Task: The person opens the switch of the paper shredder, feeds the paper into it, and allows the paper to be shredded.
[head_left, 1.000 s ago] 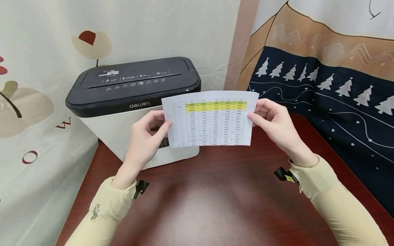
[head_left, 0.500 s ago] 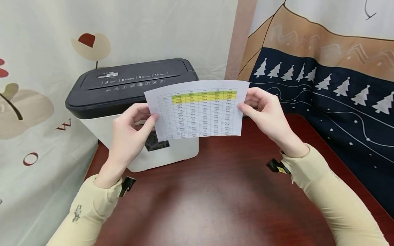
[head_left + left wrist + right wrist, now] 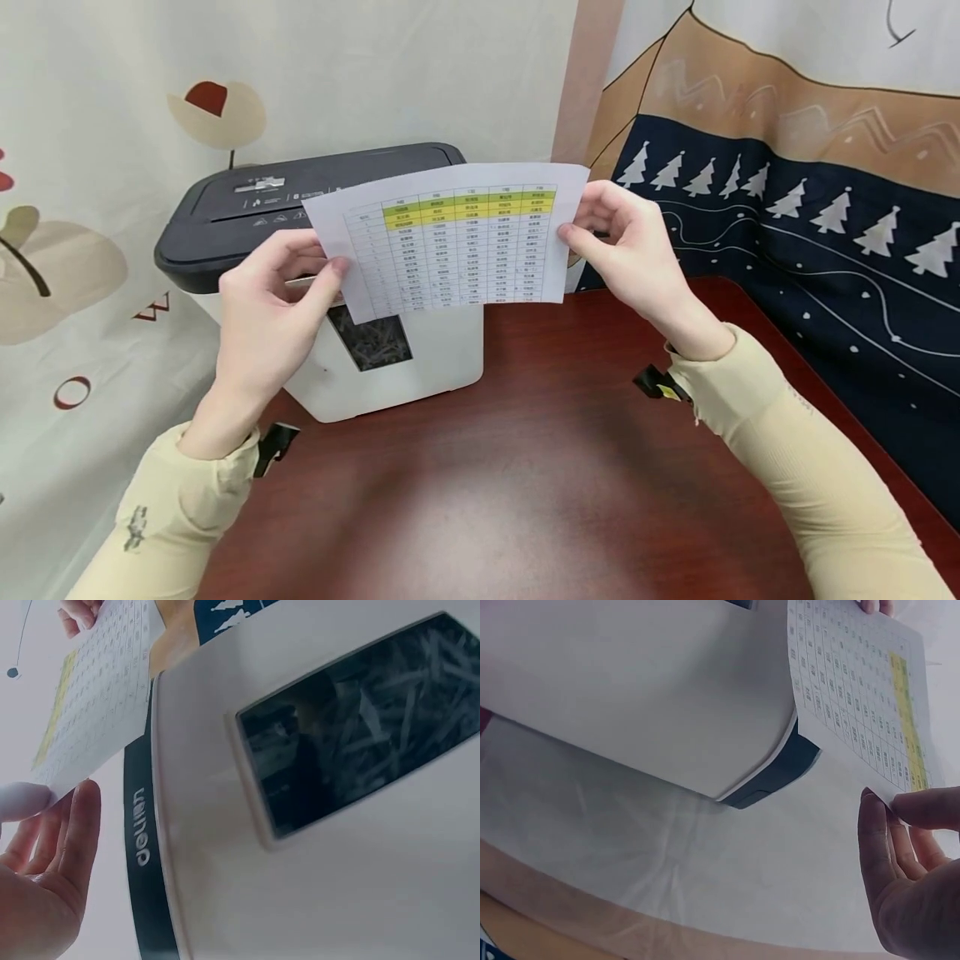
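Note:
A sheet of paper (image 3: 457,250) printed with a table, some top rows marked green and yellow, is held up between both hands. My left hand (image 3: 273,312) pinches its left edge between thumb and fingers, and my right hand (image 3: 630,250) pinches the right edge. Behind the paper stands a paper shredder (image 3: 442,358) with a black lid and white body; the sheet hides the right part of the lid and its slot. In the left wrist view the left hand (image 3: 52,862) grips a corner beside the shredder's front. The right wrist view shows the right hand (image 3: 915,862) at the opposite edge.
The shredder's window (image 3: 372,342) shows paper strips inside. It stands on a dark red wooden table (image 3: 510,475). A pale patterned curtain (image 3: 112,150) hangs behind and to the left, a navy one with white trees (image 3: 810,242) to the right.
Both hands have carried the paper up and to the left, in front of the shredder's lid. The sheet tilts slightly more, its left side lower. The grip on both edges stays.

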A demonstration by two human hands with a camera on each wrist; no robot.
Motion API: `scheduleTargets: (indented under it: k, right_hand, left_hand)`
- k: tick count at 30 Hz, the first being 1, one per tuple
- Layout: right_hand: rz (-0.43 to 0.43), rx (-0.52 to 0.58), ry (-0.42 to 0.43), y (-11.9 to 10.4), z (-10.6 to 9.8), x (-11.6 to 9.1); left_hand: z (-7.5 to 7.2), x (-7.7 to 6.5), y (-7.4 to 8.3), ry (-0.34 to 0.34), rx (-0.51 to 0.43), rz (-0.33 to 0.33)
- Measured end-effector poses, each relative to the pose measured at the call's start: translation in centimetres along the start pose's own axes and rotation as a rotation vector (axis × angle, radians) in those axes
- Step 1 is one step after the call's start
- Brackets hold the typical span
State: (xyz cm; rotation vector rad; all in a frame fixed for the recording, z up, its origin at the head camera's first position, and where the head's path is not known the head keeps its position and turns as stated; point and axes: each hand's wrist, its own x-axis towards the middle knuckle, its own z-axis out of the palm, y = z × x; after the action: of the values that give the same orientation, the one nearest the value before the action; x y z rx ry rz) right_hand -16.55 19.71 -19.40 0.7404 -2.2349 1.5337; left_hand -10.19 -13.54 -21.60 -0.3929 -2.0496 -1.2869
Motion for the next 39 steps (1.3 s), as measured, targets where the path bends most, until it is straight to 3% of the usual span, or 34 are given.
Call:
scheduleTargets:
  k: [12, 19, 27, 39]
  right_hand:
    - [-0.087, 0.014, 0.059, -3.5, 0.5, 3.2]
    - [-0.155, 0.027, 0.097, -4.9, 1.1, 5.1]
    - [-0.172, 0.006, 0.121, -6.0, 2.3, 6.9]
    - [-0.127, -0.051, 0.092, -6.1, 4.7, 9.3]
  left_hand:
    - [-2.0, 2.0, 1.3, 0.087, -0.052, 0.081]
    - [-3.0, 3.2, 2.0, 0.203, -0.094, 0.078]
    - [-4.0, 4.7, 2.2, 0.277, -0.083, 0.140]
    - [-5.4, 6.6, 1.3, 0.315, -0.088, 0.078]
